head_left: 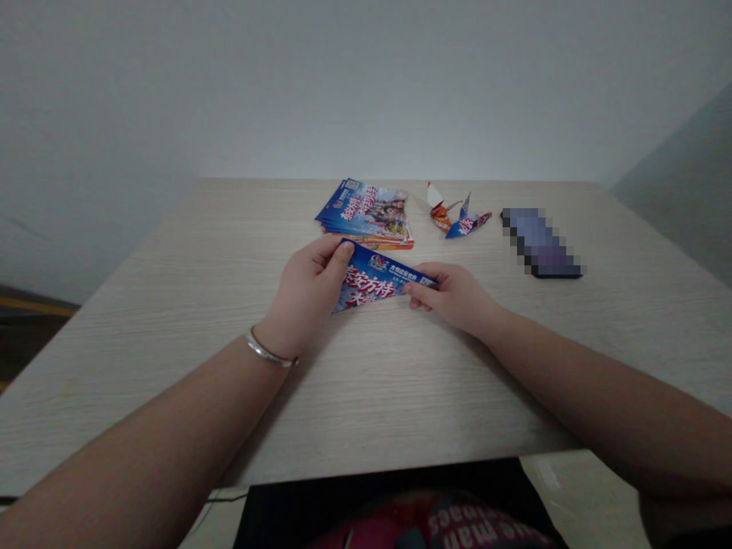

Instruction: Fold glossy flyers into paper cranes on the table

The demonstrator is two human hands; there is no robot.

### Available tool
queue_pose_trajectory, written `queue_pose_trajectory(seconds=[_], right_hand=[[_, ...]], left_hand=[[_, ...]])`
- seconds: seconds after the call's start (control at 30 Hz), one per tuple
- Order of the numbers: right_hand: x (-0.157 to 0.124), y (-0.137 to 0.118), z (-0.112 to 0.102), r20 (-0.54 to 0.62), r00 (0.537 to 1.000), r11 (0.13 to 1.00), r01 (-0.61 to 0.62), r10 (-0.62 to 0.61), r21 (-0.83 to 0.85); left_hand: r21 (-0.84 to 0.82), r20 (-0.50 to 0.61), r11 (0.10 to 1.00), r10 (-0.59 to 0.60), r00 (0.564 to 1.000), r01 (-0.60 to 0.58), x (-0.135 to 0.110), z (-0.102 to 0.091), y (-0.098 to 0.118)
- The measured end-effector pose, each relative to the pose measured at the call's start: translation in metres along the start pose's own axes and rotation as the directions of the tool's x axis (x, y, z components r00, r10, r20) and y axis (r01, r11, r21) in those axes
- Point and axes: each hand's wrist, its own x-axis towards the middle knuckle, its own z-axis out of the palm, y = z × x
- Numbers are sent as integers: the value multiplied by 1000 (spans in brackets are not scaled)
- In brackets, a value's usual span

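A blue printed leaflet [371, 284] with red and white characters is held just above the table, its visible part roughly triangular, as if folded. My left hand [312, 286] pinches its upper left corner, thumb on top. At the right corner, my right hand [449, 293] grips it between thumb and fingers. The fingers underneath are partly hidden. Just beyond my hands lies a fanned stack of similar leaflets [366, 210], blue on top with orange edges below. To the right of the stack sit two folded paper cranes, one orange and white [439, 213], one blue [464, 225].
A dark smartphone [543, 242], its screen pixelated, lies to the right of the cranes. The pale wood-grain table [188, 305] meets a grey wall [400, 91] at its far edge. The near table edge runs just in front of my lap.
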Motion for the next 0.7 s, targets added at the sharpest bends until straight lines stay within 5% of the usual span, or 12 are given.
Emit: queue_pose_trajectory(seconds=[0.7], right_hand=[[4,-10,8,-103,962,832,-162,253,531]], left_hand=[[-66,-108,996,50,993,-58,-3,-1,5]])
